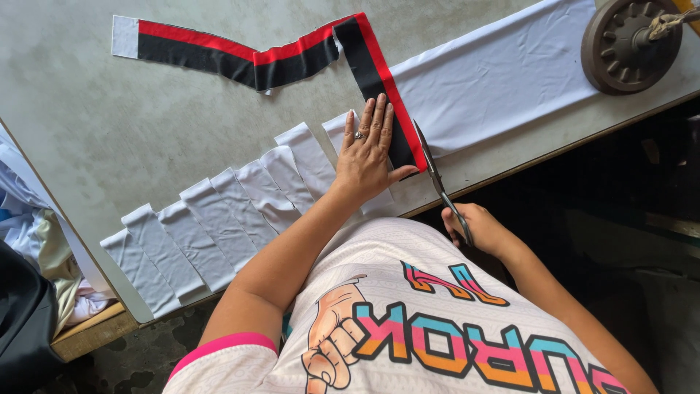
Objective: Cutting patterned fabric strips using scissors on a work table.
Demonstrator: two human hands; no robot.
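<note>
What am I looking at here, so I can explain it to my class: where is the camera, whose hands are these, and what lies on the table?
There is one picture, taken by a camera worn on a person's head, looking down at their own two bare hands. No machine is involved. The left hand lies flat, pressing a black and red fabric strip onto a long white cloth band. The right hand holds metal scissors, blades along the strip's red edge. On the grey table a row of cut white cloth pieces overlaps to the left. A round dark metal weight rests on the white band's far end.
</note>
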